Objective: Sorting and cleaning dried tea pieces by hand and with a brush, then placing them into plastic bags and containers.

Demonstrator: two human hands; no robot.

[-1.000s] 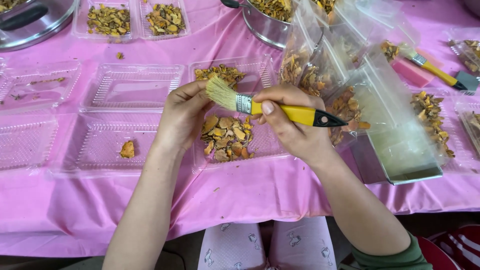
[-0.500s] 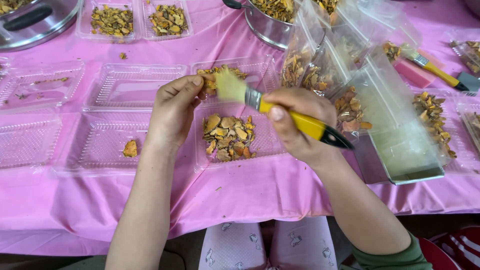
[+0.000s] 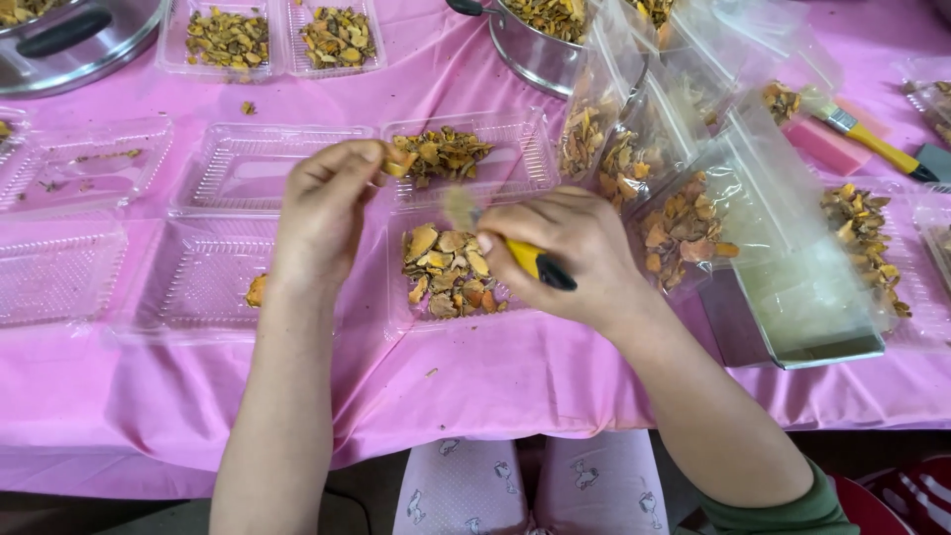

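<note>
A pink cloth (image 3: 515,386) covers the table under even light, dark floor (image 3: 79,510) showing below.

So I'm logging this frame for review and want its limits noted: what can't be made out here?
All in the head view:
- Brush: bristles blurred; the right hand covers most of the handle.
- Piece in the left hand: fingers hide all but a tip, too small to identify.
- Steel pot: cut off by the top edge.
- Pan lid: cut off at the top left corner.
- Bagged slices: film glare hides detail.
</note>
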